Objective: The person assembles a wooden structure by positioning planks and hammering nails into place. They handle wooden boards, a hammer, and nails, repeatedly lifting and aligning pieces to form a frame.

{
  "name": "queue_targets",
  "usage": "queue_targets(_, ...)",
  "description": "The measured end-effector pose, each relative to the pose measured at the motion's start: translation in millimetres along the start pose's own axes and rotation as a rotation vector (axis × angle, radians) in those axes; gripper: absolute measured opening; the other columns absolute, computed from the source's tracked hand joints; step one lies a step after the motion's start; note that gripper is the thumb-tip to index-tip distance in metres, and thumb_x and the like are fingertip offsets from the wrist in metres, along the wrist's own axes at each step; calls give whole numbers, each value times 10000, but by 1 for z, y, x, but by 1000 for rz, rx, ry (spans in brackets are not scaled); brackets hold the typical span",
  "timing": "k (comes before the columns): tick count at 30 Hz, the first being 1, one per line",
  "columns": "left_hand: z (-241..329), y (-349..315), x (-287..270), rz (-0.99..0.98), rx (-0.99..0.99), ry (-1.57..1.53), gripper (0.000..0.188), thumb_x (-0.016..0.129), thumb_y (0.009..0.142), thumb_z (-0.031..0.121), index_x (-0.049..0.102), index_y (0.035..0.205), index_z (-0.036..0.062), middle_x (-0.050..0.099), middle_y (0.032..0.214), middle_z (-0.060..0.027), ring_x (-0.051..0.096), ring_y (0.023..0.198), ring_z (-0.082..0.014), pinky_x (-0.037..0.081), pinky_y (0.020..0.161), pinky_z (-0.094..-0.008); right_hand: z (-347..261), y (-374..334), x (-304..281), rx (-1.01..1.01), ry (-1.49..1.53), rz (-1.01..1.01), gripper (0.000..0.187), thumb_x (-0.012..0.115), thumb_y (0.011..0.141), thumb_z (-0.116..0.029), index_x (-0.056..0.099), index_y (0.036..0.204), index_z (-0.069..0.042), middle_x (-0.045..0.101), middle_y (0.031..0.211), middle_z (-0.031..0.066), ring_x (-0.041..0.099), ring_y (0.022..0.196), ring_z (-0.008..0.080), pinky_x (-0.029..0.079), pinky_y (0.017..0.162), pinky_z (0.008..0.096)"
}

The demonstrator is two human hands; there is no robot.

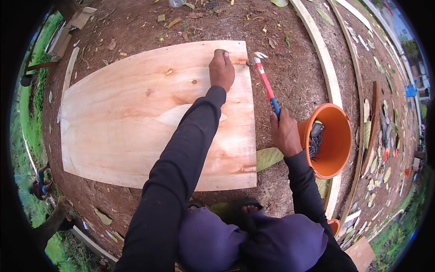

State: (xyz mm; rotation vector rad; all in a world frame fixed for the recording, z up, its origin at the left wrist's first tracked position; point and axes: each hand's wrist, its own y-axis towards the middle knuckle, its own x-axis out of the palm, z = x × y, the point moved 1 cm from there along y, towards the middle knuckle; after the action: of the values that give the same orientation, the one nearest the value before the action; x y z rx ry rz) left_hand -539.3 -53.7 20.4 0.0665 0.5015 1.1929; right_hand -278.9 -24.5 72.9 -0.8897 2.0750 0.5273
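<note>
A pale plywood board point(113, 145) lies on the ground in front of me, with small nail heads along its edges. My left hand point(221, 71) is closed over the board near its far right corner. Whatever those fingers hold, if anything, is hidden. In my right hand point(287, 133) is a claw hammer point(264, 81), gripped by the blue end of its red and blue handle. The hammer's head is beside the board's right edge, close to the far corner. An orange bucket point(325, 175) stands just right of that hand, with dark nails point(315, 144) and a yellow and black tape measure point(317, 128) inside.
Long wooden strips point(327, 68) run along the ground on the right, one passing behind the bucket. A brown plank point(372, 122) lies farther right among fallen leaves and scraps. Cardboard boxes point(59, 43) sit at the far left. My knees are close to the board's near edge.
</note>
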Motion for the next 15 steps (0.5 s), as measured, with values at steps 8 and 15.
queue_targets(8,-5,-10,5,-23,-50,-13,182,496,1038,166,575,1026,3,676,866,-268,655,836,-469,489,742,-522,-1,-3,7,77,-60,-60,274,571,1002,-236,460,972,13,615,688,302,617,671,521,468,605,600)
queue_targets(15,-5,1,-23,-233,-452,-573,265,395,1096,190,547,1079,-26,663,950,-151,626,683,-169,589,724,-390,-20,-36,-3,210,200,-2,323,720,886,-263,605,872,39,617,671,172,630,557,291,499,553,408)
